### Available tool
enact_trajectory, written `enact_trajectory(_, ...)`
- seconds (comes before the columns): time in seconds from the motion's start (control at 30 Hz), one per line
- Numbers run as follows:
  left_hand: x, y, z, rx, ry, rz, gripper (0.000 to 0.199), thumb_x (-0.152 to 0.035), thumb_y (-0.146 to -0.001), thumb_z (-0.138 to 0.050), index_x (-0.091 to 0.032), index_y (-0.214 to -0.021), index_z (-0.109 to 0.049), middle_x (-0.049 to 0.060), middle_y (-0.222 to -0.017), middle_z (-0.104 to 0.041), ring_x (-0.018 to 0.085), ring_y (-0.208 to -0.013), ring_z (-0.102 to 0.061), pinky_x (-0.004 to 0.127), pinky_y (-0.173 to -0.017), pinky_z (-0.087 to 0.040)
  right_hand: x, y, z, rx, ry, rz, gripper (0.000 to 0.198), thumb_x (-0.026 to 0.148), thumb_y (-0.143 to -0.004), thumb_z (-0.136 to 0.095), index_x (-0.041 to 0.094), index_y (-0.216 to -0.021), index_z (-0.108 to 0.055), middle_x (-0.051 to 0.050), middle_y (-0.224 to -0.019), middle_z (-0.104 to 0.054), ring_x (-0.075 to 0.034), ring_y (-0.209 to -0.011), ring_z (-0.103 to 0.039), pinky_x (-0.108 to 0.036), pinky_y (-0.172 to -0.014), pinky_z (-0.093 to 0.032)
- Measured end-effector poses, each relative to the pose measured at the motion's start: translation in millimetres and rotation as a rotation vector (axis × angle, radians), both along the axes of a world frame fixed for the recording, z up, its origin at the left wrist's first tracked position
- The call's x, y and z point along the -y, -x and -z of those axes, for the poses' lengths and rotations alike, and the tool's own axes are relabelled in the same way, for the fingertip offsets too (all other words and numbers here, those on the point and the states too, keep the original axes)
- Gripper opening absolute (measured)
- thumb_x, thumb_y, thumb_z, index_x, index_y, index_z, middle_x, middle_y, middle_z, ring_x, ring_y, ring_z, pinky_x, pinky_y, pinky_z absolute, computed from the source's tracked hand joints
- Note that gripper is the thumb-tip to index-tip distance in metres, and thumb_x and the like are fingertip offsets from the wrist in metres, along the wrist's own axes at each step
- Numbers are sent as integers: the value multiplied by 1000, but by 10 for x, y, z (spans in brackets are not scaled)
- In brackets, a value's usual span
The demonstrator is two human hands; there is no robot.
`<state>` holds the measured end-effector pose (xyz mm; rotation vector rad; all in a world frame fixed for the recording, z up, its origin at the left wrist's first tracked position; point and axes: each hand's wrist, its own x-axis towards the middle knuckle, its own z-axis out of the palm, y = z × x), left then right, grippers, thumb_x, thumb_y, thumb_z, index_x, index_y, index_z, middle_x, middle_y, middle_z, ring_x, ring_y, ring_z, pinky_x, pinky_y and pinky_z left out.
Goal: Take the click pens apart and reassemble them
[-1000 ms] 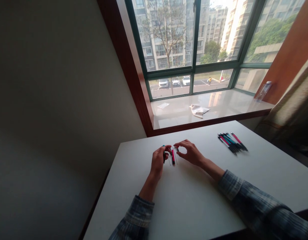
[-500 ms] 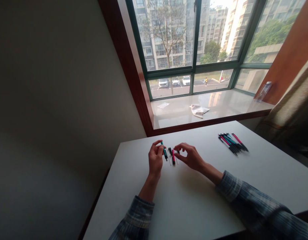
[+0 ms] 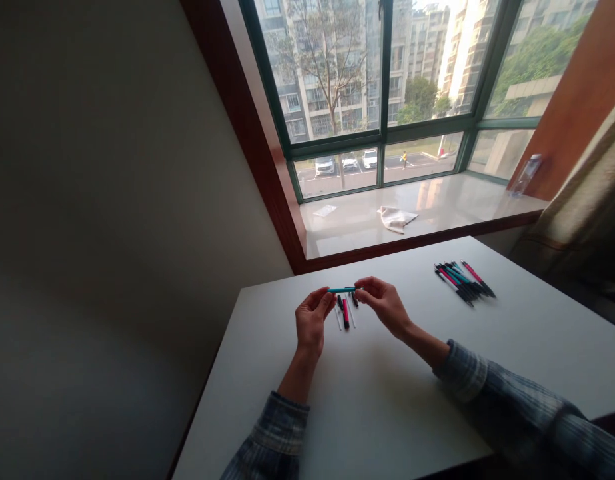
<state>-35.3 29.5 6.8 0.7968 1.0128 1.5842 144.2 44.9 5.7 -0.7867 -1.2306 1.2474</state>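
Between both hands a teal pen barrel (image 3: 342,290) is held level above the white table (image 3: 387,393). My left hand (image 3: 312,320) pinches its left end between thumb and fingers. At its right end, the fingertips of my right hand (image 3: 384,303) are closed; whether they grip the barrel or a small part at its tip is hard to make out. Just below lie a pink and black pen barrel (image 3: 346,313), thin white refills (image 3: 352,315) and small black pen parts (image 3: 355,299), partly hidden by my fingers.
A bunch of pink, teal, white and black pens (image 3: 460,283) lies at the table's back right. Behind the table, a crumpled cloth (image 3: 397,219), a paper slip (image 3: 326,211) and a clear bottle (image 3: 526,175) are on the windowsill (image 3: 452,207). A wall (image 3: 112,233) stands on the left.
The teal barrel has turned from steep to level in my left hand. My right hand has moved up and its fingers have closed at the barrel's right end.
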Motion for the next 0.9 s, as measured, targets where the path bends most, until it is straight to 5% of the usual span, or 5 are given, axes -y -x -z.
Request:
enact_trajectory(0.23,153,-230,-8,-93,109,247,40,-31,-64,-95,-13,-95,-76,10,-92,-79,20,-82,-74,36,-84,-58,-94,-122,-112,-229,157,4,38,43,-74,-87,22,-104,-80,-2,-85,-73,-14,-75,-60,-31,-76,-51)
enact_trajectory(0.47,156,-284,47,-141,119,224,39,-31,-66,-94,-12,-95,-76,10,-89,-78,20,-78,-73,33,-78,-57,-174,-198,-78,-126,67,132,39,45,-80,-82,22,-112,-78,-7,-99,-76,-20,-86,-67,-37,-81,-55)
enact_trajectory(0.6,116,-210,41,-125,98,147,38,-32,-66,-93,-12,-93,-76,9,-90,-78,18,-82,-73,35,-86,-57,-212,-402,-18,180,-271,294,28,39,-92,-71,23,-114,-77,-9,-107,-75,-23,-91,-70,-39,-80,-59)
enact_trajectory(0.73,88,-132,2,-98,69,107,38,-32,-67,-92,-12,-94,-75,9,-90,-77,18,-83,-73,37,-88,-58,-109,-546,167,710,-719,73,23,21,-99,-60,27,-113,-77,-9,-105,-72,-22,-93,-69,-40,-82,-61)
enact_trajectory(0.9,88,-117,-13,-94,50,64,36,-31,-66,-92,-13,-92,-73,7,-87,-76,17,-79,-71,34,-83,-58,27,-560,358,949,-844,-111,29,13,-100,-55,27,-116,-76,-9,-107,-71,-21,-92,-70,-35,-79,-61)
